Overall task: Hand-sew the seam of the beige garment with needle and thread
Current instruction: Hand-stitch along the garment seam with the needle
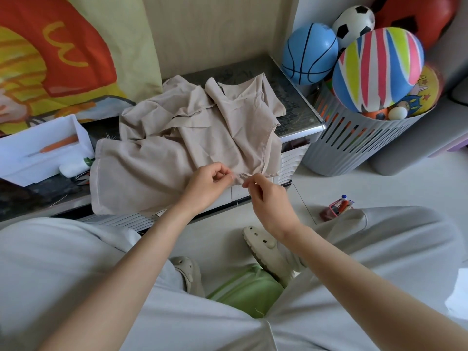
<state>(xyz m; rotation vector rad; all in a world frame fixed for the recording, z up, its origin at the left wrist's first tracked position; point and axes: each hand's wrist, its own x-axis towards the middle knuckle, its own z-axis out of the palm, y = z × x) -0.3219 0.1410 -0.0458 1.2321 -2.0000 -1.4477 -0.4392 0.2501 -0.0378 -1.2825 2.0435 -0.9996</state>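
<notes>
Trousers: soft pale grey trousers point(63, 262) cover both knees, closest of all.
Beige garment: the thin, crumpled beige garment point(177, 138) lies spread on the table, and its near edge hangs over the front.
Left hand: the left hand point(210, 183) has curled fingers that pinch the near seam edge of the cloth.
Right hand: the right hand point(266, 198) is just beside it, with fingertips squeezed together on the same edge.
Needle and thread: too small to make out.
Table: the low table point(304, 117) has a dark shiny top and a silver rim.
White tray: a boxy white tray point(17, 160) on the left of the table holds a thin orange-handled tool point(60, 144).
Basket: a round grey basket point(354, 150) with long slots stands right of the table. It is piled with a striped ball point(377, 69), a blue ball point(310, 57), a black-and-white ball point(354, 20) and a red ball point(417, 16).
Slippers: cream rubber slippers point(263, 247) with round holes are on the pale floor between the knees.
Green seat: a ridged green seat point(248, 290) shows near the slippers.
Cartoon cloth: a bright cartoon cloth point(50, 59) fills the far left.
</notes>
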